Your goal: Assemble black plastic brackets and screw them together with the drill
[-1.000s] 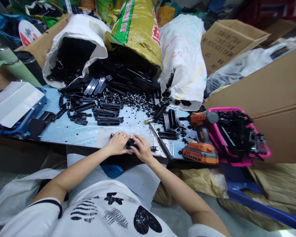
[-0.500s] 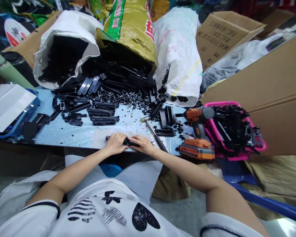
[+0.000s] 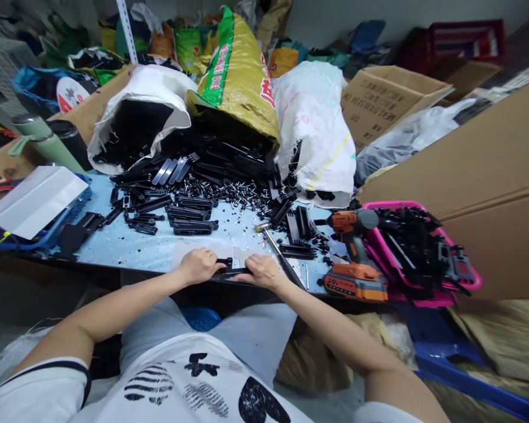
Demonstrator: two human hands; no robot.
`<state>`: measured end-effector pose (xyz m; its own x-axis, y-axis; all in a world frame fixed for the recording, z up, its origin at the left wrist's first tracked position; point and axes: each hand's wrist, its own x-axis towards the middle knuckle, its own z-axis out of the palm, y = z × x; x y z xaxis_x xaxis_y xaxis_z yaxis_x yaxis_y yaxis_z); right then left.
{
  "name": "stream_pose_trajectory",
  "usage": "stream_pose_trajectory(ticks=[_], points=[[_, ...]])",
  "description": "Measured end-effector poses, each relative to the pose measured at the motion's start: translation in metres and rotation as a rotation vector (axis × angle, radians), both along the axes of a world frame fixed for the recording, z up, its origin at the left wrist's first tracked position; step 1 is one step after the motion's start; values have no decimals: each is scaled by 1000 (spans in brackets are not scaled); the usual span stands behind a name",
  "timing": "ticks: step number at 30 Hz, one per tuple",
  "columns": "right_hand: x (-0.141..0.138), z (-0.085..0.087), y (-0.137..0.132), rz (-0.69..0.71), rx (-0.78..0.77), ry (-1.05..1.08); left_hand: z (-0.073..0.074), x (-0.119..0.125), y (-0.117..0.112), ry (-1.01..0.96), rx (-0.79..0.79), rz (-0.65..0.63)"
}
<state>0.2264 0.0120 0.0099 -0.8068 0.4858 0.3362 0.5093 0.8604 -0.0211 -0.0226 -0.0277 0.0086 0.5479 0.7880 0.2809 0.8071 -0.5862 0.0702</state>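
Note:
At the front edge of the blue worktable (image 3: pixel 127 254), my left hand (image 3: pixel 198 265) is closed around a black plastic part (image 3: pixel 224 262) whose end sticks out to the right. My right hand (image 3: pixel 261 270) grips a thin black plastic strip (image 3: pixel 237 272) that points left, towards the other hand. Whether the two pieces are joined I cannot tell. Beyond the hands lie stacked black plastic bars (image 3: pixel 194 227). A hammer (image 3: pixel 283 256) with a dark handle lies just right of my right hand.
An orange cordless drill (image 3: pixel 355 258) stands to the right, beside a pink basket (image 3: pixel 370 207) of black parts. Loose screws (image 3: pixel 242 194) are scattered mid-table. Behind them sit a white sack (image 3: pixel 167 88), a yellow sack (image 3: pixel 247 82) and another white sack (image 3: pixel 312 129). A blue basket (image 3: pixel 77 202) is at left.
The camera view has tilted upward. My hands have moved slightly apart, from lying over the black part to gripping it at both sides, with more of the black pieces showing between them.

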Motion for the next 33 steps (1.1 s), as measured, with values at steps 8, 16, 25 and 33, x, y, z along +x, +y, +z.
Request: stream_pose_trajectory(ticks=[8,16,25,33], points=[[-43,113,-42,695,-553,570,90,-5,-69,-892,-237,-393],[-68,40,-26,470,-669,519,56,-23,-58,-668,-303,-84],[-55,50,-2,157,-313,126,39,-57,-19,-149,-125,4],[-94,64,-80,643,-797,818,84,-13,-86,-928,-203,-412]])
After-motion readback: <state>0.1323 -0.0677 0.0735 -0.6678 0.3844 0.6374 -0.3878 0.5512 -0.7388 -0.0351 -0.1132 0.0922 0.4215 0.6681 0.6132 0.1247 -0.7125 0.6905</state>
